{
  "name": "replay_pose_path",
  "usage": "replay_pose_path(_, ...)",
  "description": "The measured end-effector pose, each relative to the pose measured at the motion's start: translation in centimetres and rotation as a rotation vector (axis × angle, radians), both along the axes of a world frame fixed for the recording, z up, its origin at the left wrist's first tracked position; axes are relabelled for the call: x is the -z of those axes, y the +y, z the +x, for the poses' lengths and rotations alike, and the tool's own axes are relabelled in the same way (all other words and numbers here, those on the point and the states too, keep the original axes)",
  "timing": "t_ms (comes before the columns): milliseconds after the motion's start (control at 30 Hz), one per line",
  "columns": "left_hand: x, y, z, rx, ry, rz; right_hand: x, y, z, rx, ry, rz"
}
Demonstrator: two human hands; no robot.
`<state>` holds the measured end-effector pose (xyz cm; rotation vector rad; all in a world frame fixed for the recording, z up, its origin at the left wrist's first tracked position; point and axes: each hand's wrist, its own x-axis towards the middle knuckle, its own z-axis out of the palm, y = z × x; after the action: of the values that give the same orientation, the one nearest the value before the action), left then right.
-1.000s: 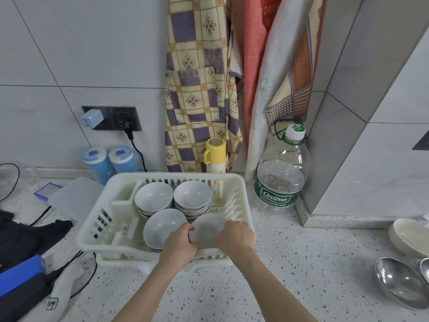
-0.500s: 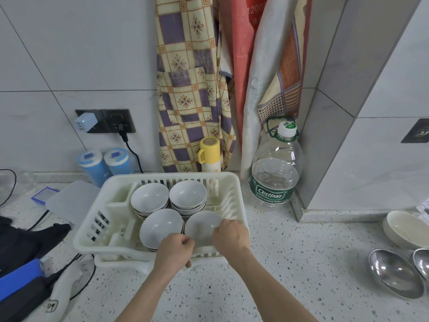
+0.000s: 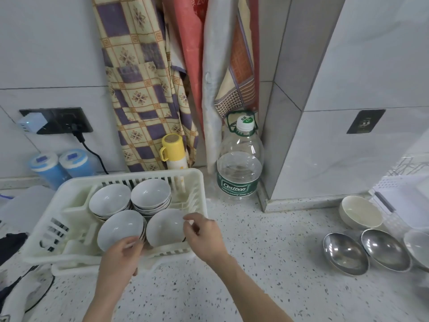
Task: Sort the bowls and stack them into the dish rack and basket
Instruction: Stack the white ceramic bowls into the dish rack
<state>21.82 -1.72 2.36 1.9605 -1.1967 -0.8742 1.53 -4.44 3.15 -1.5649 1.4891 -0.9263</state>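
Note:
A white plastic dish rack [image 3: 69, 228] stands on the speckled counter at the left and holds white bowls in stacks. The front right white bowl [image 3: 164, 226] lies in the rack next to the front left stack [image 3: 120, 228], with two more stacks [image 3: 151, 194] behind them. My right hand [image 3: 204, 235] hovers at that bowl's right rim, fingers loosely curled, holding nothing. My left hand [image 3: 123, 256] is over the rack's front edge, its fingertips at the front left bowl's near rim. A cream bowl [image 3: 361, 214] and steel bowls [image 3: 346, 253] [image 3: 385, 249] sit on the counter at the right.
A large water bottle [image 3: 240, 168] and a yellow-capped flask [image 3: 173, 149] stand just behind the rack. Two blue canisters [image 3: 46, 166] and a plugged cable are at the back left. A wire rack [image 3: 408, 166] shows at the far right. Dark gear lies at the left edge.
Both hands have let go of the front right bowl, which now rests in the rack. They have drawn back and apart, and the view has swung to the right.

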Motion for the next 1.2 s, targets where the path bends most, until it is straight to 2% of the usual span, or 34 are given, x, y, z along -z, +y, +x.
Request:
replay_pose_path(200,-0.9,1.6,-6.5,-0.152,0.283,-0.149,-0.5,2.8,-9.9,0.083,-0.13,0.063)
replay_pose_path(367,-0.1,1.6,-18.4,-0.121,0.368,-0.12,-0.8,4.2,-21.1,0.159,-0.174,0.061)
replay_pose_path(600,2.3,5.6,-40.9,0.131,0.453,0.111,-0.9,6.6,-40.5,0.303,-0.067,0.081)
replay_pose_path(767,3.6,9.5,-53.1,0.295,0.508,0.315,0.1,9.3,-50.9,0.421,-0.063,0.137)
replay_pose_path(900,5.1,12.1,-59.6,0.495,0.424,0.545,1.0,11.3,-55.9,0.548,-0.126,0.202)
replay_pose_path(1000,5.8,13.4,-62.9,0.625,0.451,0.719,1.6,12.8,-58.4,0.628,-0.202,0.269)
replay_pose_path(1100,6.5,14.3,-64.9,0.72,0.433,0.767,2.0,14.0,-60.1,0.65,-0.231,0.299)
replay_pose_path(1200,7.3,15.0,-65.8,0.726,0.468,0.771,2.4,14.7,-61.0,0.646,-0.237,0.327)
